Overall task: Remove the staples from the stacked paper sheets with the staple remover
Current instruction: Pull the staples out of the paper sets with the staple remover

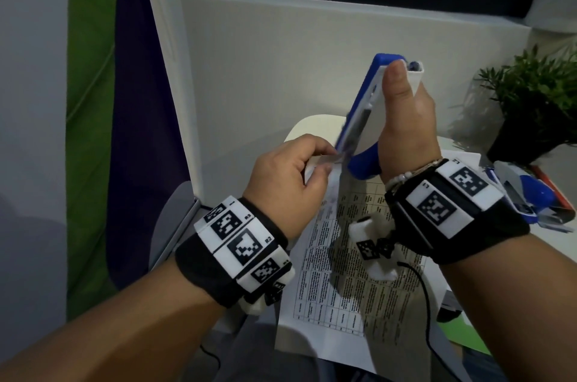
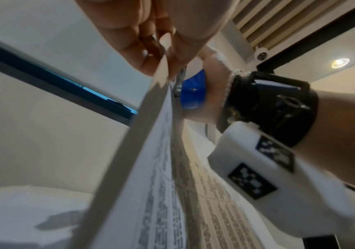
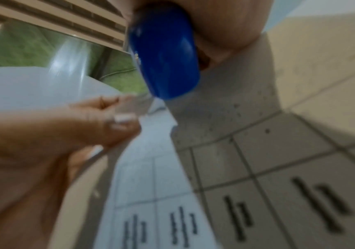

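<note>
Head view: left hand (image 1: 284,172) pinches the paper sheets (image 1: 349,288), right hand (image 1: 406,132) grips the staple remover (image 1: 365,119); pull crooked and you may rip them

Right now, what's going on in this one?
The person's left hand pinches the top corner of the printed paper sheets and holds it raised. The right hand grips a blue and white staple remover, held upright with its metal tip down at that pinched corner. Whether a staple is caught in the tip is too blurred to tell. A blue stapler lies near a potted plant on the right.
</note>
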Demonstrator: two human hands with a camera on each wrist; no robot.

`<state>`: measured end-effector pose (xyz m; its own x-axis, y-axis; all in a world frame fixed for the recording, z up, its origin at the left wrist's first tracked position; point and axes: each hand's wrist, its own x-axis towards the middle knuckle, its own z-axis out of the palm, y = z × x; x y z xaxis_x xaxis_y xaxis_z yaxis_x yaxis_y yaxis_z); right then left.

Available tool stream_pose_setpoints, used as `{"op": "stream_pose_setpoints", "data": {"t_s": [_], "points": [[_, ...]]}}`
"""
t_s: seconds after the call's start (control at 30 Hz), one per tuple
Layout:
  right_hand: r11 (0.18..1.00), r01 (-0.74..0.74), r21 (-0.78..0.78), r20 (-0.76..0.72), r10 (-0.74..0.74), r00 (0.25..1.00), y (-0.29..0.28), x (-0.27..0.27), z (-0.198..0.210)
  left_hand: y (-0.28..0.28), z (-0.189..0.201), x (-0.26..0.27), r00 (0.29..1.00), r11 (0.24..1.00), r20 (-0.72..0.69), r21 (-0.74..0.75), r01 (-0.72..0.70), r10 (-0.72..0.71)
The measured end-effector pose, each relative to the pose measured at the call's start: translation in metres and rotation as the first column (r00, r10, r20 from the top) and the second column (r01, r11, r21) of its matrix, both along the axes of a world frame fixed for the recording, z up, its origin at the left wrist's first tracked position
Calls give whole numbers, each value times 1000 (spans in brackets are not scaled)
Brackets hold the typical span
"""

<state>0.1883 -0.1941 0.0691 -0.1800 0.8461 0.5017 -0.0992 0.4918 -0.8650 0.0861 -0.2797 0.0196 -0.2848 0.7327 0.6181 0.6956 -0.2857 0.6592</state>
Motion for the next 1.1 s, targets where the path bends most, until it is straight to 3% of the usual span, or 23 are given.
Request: {"op": "stream_pose_setpoints", "data": {"t_s": [0.1,0.2,0.27,0.33,0.4,0.47,0.57,0.73,0.87,1.1], "points": [[988,68,-140,-143,-88,986,5,7,6,8,-4,-10,990,990,125,-132,-48,65],[963,175,-204,-304,-233,924,14,22,6,20,-9,-30,941,965,264,-211,-157,211],[956,182,-229,-299,-247,922,15,31,-2,25,-8,-43,900,931,284,-258,-259,330],[939,176,-296,-210,-244,947,15,36,-20,25,-8,-49,894,906,205,-242,-348,398],[909,223,-353,-107,-276,955,16,42,-47,21,-10,-46,938,930,68,-174,-325,341],[857,295,-423,-17,-333,943,19,48,-72,13,-20,-40,977,972,-125,-138,-190,173],[792,406,-456,108,-404,908,25,61,-95,4,-48,-37,940,976,-330,-216,8,-81],[812,408,-418,185,-363,913,27,63,-99,-7,-84,-36,911,945,-321,-276,173,-260],[813,413,-410,168,-378,911,26,61,-101,-7,-96,-36,891,946,-356,-262,193,-281],[829,409,-382,115,-396,911,30,64,-110,-10,-88,-38,932,916,-226,-353,193,-284]]}}
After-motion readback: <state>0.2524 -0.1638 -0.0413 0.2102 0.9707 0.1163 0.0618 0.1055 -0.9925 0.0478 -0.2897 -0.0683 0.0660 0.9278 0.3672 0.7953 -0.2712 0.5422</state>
